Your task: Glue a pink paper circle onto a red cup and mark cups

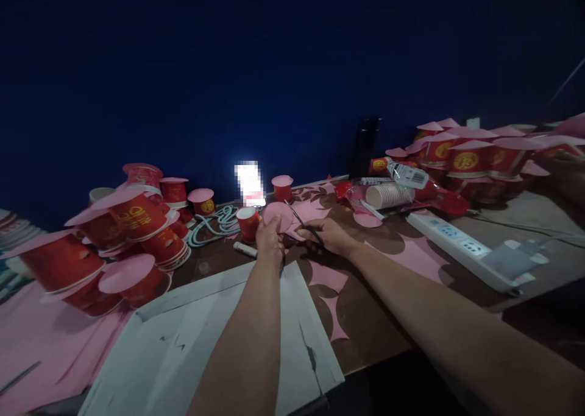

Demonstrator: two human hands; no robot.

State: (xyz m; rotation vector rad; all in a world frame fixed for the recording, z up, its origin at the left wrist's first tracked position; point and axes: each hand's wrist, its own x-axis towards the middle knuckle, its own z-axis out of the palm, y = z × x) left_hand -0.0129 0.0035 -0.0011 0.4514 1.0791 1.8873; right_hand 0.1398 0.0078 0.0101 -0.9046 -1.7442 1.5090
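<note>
In the head view my left hand (270, 240) pinches a round pink paper disc (280, 214) by its near edge. My right hand (329, 237) grips a pair of scissors (302, 220), whose dark blades point up and left toward the disc. Whether the blades touch the paper I cannot tell. Just left of the disc stands an upright red paper cup (248, 223). A white glue stick or marker (245, 250) lies near my left wrist. Beyond the disc is a red cup with a pink disc on top (282, 188).
Red cups with pink discs (132, 221) are piled at left, and more (475, 154) at right. A bright phone (250, 181), coiled pale cable (214, 224), bagged cups (388, 195) and a power strip (457, 245) lie around. White board (315, 337) and pink scraps (329, 276) lie in front.
</note>
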